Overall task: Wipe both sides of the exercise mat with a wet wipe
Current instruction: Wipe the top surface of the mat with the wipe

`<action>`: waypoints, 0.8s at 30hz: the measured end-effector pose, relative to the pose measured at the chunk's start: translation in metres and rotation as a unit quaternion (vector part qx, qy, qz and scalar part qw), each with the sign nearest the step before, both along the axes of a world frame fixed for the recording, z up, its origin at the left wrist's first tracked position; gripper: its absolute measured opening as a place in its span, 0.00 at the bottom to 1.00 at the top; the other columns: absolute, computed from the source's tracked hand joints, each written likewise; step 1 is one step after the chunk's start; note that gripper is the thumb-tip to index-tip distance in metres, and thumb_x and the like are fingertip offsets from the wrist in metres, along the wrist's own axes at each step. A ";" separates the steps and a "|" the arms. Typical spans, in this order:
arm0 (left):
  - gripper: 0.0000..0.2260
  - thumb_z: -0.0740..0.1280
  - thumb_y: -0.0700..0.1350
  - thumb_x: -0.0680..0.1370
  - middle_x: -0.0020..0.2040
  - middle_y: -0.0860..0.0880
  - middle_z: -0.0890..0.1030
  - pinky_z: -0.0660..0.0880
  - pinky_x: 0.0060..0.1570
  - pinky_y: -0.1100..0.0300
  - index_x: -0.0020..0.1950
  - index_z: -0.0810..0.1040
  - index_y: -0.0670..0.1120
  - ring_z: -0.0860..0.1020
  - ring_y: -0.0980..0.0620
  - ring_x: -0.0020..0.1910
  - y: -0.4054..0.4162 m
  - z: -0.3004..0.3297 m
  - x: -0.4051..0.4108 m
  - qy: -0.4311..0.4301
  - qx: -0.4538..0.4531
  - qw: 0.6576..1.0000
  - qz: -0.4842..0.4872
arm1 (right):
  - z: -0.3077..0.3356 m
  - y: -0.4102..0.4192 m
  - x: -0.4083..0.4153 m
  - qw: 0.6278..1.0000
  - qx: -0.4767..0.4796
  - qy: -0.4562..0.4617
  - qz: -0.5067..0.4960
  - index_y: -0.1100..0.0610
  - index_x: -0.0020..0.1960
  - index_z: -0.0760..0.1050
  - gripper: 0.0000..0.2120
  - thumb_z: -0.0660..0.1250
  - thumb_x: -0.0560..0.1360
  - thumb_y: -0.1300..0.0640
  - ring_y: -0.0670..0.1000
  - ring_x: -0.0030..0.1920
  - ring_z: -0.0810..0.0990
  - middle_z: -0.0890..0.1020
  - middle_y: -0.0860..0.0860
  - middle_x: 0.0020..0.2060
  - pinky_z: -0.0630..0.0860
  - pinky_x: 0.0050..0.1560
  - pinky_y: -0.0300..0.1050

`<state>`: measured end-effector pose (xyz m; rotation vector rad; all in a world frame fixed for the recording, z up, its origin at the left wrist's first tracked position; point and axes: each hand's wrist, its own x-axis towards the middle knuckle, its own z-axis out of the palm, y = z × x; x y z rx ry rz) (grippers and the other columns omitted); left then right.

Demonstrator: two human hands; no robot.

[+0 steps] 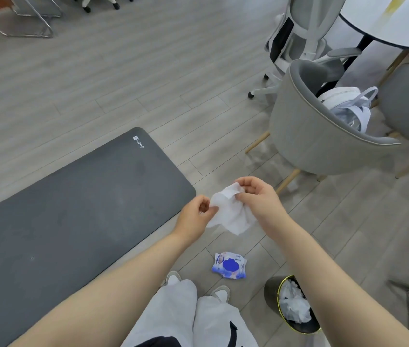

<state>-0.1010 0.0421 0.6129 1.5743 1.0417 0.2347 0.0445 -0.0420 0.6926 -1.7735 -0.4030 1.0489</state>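
1. head view: the person stands at the near right corner of the exercise mat (73, 209), which lies flat on the floor with its logo side up. both hands are raised in front of the body, above the bare floor just beside the mat's edge.
2. the left hand (193, 216) pinches one edge of the wet wipe (231, 214) and the right hand (256, 196) pinches the other; the sheet hangs crumpled between them, only half spread.
3. the wipe pack (229, 265) lies on the floor near the feet, and a small bin (291, 304) with crumpled white waste stands just to its right.
4. risks, as i judge them: pulled too hard, the thin sheet could tear or slip from a pinch and drop to the floor, picking up dirt before it reaches the mat.
5. left bunched, it would clean only a narrow strip per pass and miss patches.
6. a step forward could land on the pack or nudge the bin.
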 end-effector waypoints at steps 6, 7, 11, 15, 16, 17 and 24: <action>0.05 0.69 0.45 0.78 0.38 0.55 0.77 0.70 0.38 0.63 0.43 0.76 0.49 0.72 0.59 0.35 0.002 0.004 -0.005 0.011 0.051 0.998 0.036 | -0.004 0.000 0.002 0.997 0.008 -0.040 -0.061 0.54 0.49 0.78 0.10 0.64 0.75 0.67 0.48 0.42 0.81 0.84 0.52 0.45 0.77 0.42 0.43; 0.05 0.69 0.44 0.78 0.39 0.54 0.78 0.70 0.38 0.64 0.43 0.77 0.49 0.72 0.59 0.36 0.003 0.005 -0.005 0.010 0.064 0.997 0.037 | -0.003 -0.001 0.002 0.996 0.009 -0.051 -0.066 0.54 0.49 0.78 0.10 0.64 0.75 0.67 0.47 0.41 0.81 0.84 0.51 0.45 0.77 0.41 0.41; 0.05 0.66 0.44 0.80 0.43 0.54 0.78 0.70 0.43 0.66 0.44 0.74 0.49 0.74 0.58 0.41 0.005 0.010 -0.007 -0.035 0.049 0.998 0.033 | -0.003 0.000 0.006 0.993 0.006 -0.074 -0.094 0.52 0.47 0.77 0.10 0.63 0.75 0.66 0.44 0.40 0.80 0.84 0.49 0.43 0.76 0.37 0.35; 0.05 0.64 0.43 0.82 0.43 0.58 0.78 0.70 0.45 0.69 0.46 0.72 0.49 0.75 0.62 0.44 0.003 0.014 -0.011 -0.052 0.032 0.998 -0.020 | -0.003 0.001 0.010 0.991 0.000 -0.077 -0.109 0.52 0.46 0.77 0.10 0.63 0.74 0.66 0.44 0.39 0.79 0.84 0.49 0.43 0.75 0.37 0.36; 0.04 0.63 0.43 0.82 0.42 0.57 0.77 0.70 0.45 0.67 0.47 0.72 0.49 0.74 0.62 0.42 0.003 0.015 -0.011 -0.051 0.036 0.998 -0.023 | -0.002 0.001 0.011 0.991 -0.001 -0.080 -0.110 0.52 0.46 0.77 0.10 0.64 0.74 0.66 0.44 0.39 0.79 0.83 0.49 0.42 0.75 0.37 0.37; 0.04 0.63 0.43 0.82 0.41 0.56 0.77 0.70 0.45 0.65 0.48 0.73 0.49 0.74 0.60 0.41 0.004 0.015 -0.011 -0.054 0.034 0.998 -0.023 | -0.002 0.001 0.012 0.990 0.000 -0.083 -0.112 0.52 0.46 0.77 0.10 0.63 0.74 0.66 0.44 0.39 0.79 0.83 0.49 0.42 0.74 0.37 0.37; 0.06 0.68 0.46 0.80 0.30 0.61 0.74 0.67 0.38 0.70 0.44 0.81 0.49 0.70 0.62 0.32 0.012 0.026 -0.013 -0.067 -0.057 0.991 -0.097 | 0.002 0.000 0.020 0.991 0.003 -0.078 -0.111 0.57 0.50 0.78 0.10 0.62 0.73 0.68 0.44 0.40 0.80 0.84 0.48 0.42 0.75 0.36 0.32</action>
